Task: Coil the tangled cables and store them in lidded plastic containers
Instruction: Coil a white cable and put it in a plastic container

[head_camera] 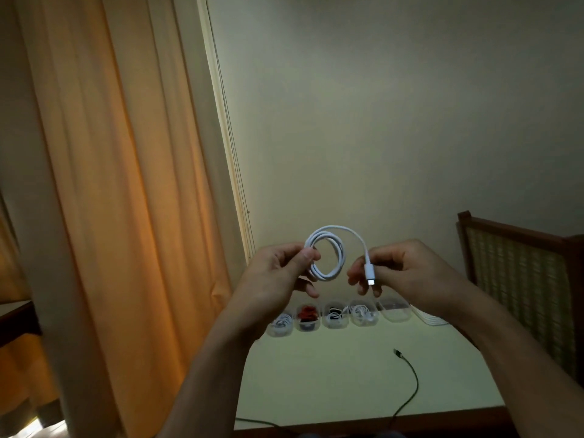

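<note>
A white cable (328, 248) is held up in front of the wall, wound into a few round loops. My left hand (278, 273) pinches the loops at their left side between thumb and fingers. My right hand (401, 270) pinches the cable's free end just behind its white plug (369, 271), which points down. On the table at the wall stands a row of small clear plastic containers (333, 314); several hold coiled cables in white, red and black, and the rightmost one (395, 311) looks empty.
A black cable (410, 380) lies loose on the pale table (316, 374) and runs over its front edge. A stack of white lids (431, 319) sits right of the containers. An orange curtain (110, 216) hangs left; a wooden chair back (518, 263) stands right.
</note>
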`<state>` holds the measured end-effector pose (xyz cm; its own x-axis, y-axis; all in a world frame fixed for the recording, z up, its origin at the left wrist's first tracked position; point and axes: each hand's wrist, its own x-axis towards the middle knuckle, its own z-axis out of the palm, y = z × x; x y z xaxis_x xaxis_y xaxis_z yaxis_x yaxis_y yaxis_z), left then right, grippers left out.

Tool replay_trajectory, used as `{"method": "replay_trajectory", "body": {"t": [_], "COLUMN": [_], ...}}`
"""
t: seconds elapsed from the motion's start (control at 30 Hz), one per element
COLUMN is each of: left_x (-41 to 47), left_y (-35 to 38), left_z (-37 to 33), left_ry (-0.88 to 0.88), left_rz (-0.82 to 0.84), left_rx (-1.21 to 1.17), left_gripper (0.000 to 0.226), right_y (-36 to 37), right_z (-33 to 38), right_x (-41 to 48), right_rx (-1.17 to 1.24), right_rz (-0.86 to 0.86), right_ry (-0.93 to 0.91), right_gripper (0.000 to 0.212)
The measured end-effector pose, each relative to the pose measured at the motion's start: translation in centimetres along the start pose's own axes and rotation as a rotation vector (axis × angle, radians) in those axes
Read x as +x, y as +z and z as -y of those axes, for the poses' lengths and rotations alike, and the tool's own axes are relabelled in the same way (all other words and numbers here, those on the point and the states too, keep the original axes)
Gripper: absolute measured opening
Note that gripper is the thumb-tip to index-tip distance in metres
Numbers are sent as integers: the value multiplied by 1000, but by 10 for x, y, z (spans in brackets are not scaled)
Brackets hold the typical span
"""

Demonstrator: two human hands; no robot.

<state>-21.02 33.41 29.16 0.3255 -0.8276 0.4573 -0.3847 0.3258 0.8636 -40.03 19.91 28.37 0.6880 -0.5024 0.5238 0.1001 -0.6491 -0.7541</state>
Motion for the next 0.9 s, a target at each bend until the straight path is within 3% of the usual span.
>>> {"method": "replay_trajectory", "body": {"t": [0.13, 0.23, 0.37, 0.47, 0.57, 0.73, 0.9], "left_x": [2, 2, 4, 3, 2, 4, 3], "left_y": [-2, -3, -3, 1, 8, 14, 14], "left_z": [-2, 0, 4, 6, 8, 10, 10], "left_ry": [33, 31, 7, -21, -29, -24, 2], "left_rz": [-8, -12, 7, 62, 111, 96, 89], "left_rx": [128, 185, 96, -11, -32, 3, 36], "left_gripper": [20, 20, 20, 24, 24, 23, 23], "right_y": [0, 3, 3, 6, 16, 31, 42], "right_z": [-1, -3, -4, -7, -4, 5, -2], "right_x": [-2, -1, 2, 6, 10, 10, 4], "right_rx": [291, 242, 17, 62, 285, 719, 617], "right_rz": [-65, -135, -170, -290, -392, -289, -170], "right_ry": [61, 50, -10, -37, -1, 169, 182], "right_gripper": [31, 33, 18, 13, 10, 21, 31]}}
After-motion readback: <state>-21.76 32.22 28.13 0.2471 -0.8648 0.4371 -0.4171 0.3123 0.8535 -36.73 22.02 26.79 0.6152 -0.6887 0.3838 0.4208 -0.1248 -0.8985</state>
